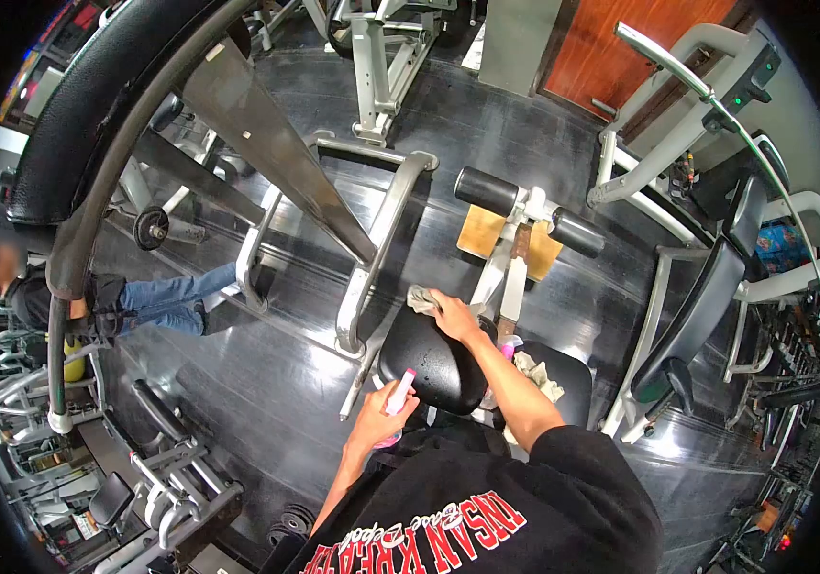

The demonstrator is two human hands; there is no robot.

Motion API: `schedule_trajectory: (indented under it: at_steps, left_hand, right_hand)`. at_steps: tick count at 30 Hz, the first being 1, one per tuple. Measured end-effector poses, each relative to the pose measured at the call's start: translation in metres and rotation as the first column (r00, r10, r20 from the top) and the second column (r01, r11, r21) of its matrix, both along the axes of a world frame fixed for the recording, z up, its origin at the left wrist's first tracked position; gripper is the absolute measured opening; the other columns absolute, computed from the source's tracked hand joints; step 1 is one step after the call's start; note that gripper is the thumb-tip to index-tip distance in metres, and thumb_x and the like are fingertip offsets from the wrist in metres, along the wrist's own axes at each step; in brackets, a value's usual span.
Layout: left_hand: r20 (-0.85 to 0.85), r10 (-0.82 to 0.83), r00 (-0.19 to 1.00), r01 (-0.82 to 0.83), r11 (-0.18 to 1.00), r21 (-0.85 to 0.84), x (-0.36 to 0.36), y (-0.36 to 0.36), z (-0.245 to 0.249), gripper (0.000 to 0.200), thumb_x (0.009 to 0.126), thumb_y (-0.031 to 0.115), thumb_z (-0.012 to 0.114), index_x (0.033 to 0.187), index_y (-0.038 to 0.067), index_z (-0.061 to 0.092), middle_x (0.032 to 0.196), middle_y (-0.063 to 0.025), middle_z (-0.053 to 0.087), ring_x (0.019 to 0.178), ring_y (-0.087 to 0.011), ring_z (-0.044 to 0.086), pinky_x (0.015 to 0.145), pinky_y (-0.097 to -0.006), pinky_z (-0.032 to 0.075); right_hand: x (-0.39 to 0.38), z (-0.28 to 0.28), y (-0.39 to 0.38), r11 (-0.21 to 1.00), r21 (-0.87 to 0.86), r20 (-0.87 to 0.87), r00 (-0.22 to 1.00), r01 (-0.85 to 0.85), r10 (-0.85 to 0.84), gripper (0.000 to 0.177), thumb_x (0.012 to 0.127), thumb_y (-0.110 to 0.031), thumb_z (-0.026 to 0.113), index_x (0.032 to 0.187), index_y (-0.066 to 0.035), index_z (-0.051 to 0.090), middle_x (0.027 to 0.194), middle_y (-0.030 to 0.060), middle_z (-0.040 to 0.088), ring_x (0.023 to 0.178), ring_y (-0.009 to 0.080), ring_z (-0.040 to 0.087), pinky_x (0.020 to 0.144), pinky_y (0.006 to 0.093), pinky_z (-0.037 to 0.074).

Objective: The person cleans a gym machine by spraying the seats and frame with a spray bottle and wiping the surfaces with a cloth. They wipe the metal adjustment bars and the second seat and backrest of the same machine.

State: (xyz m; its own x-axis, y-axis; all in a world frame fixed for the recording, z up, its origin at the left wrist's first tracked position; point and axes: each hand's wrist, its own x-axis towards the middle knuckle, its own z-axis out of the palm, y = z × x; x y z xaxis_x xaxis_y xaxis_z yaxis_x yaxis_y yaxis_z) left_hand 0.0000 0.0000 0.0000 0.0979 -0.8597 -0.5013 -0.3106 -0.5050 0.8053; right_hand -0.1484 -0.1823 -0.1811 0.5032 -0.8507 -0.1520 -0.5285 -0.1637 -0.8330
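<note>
- Left hand (381, 417): gripping pink spray bottle (399, 392), beside near-left corner of black pad (427, 362).
- Right hand (455, 319): gripping grey cloth (421, 299) at pad's far edge.
- Second cloth (538, 373): left edge, other pad (577, 385).

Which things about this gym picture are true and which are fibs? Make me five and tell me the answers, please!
1. The right hand holds a grey cloth. True.
2. The left hand is empty. False: it holds a bottle with a pink tip.
3. A second cloth shows beside the right forearm. True.
4. The person off to the left wears red shorts. False: that person wears long blue trousers.
5. The padded rollers are bright yellow. False: they are black.
</note>
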Motion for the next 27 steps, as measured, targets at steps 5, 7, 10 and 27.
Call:
schedule_trajectory:
  at_steps: [5, 7, 10, 27]
  left_hand:
    - [0.010, -0.038, 0.999, 0.038, 0.998, -0.045, -0.001, -0.004, 0.004, 0.020, 0.081, 0.016, 0.070, 0.094, 0.003, 0.063, 0.070, -0.0070, 0.064, 0.064, -0.0103, 0.058, 0.061, -0.0281, 0.047]
    - [-0.047, -0.016, 0.999, 0.017, 1.000, 0.015, -0.001, -0.004, 0.010, 0.020, 0.081, 0.015, 0.070, 0.094, 0.003, 0.063, 0.071, -0.0068, 0.064, 0.063, -0.0104, 0.058, 0.060, -0.0279, 0.047]
    - [-0.109, 0.034, 0.993, -0.024, 0.995, 0.092, 0.004, -0.001, 0.010, 0.019, 0.080, 0.014, 0.070, 0.094, 0.003, 0.063, 0.072, -0.0062, 0.064, 0.063, -0.0105, 0.058, 0.060, -0.0277, 0.048]
    - [-0.062, 0.057, 0.996, -0.061, 0.996, -0.066, 0.001, 0.007, -0.003, 0.016, 0.083, 0.010, 0.068, 0.096, 0.003, 0.061, 0.068, 0.0004, 0.059, 0.052, -0.0061, 0.055, 0.049, -0.0235, 0.045]
  right_hand:
    - [-0.074, 0.010, 0.021, 1.000, -0.024, -0.167, 0.986, 0.015, -0.019, 0.040, 0.084, -0.013, 0.058, 0.123, -0.012, 0.050, 0.105, 0.0191, 0.063, 0.096, 0.0407, 0.060, 0.084, 0.0478, 0.048]
    - [-0.101, -0.010, 0.021, 0.989, 0.108, -0.252, 0.965, 0.099, -0.069, 0.040, 0.085, -0.015, 0.059, 0.124, -0.013, 0.050, 0.106, 0.0180, 0.064, 0.099, 0.0393, 0.060, 0.085, 0.0470, 0.047]
    - [-0.095, -0.029, 0.011, 0.975, 0.128, -0.245, 0.959, 0.180, -0.145, 0.043, 0.087, -0.025, 0.056, 0.128, -0.016, 0.047, 0.104, 0.0219, 0.064, 0.100, 0.0411, 0.060, 0.084, 0.0479, 0.048]
    - [-0.085, -0.064, -0.025, 0.928, 0.363, -0.224, 0.975, 0.079, 0.005, 0.057, 0.093, -0.035, 0.053, 0.135, 0.002, 0.041, 0.132, 0.0187, 0.052, 0.123, 0.0287, 0.049, 0.103, 0.0326, 0.035]
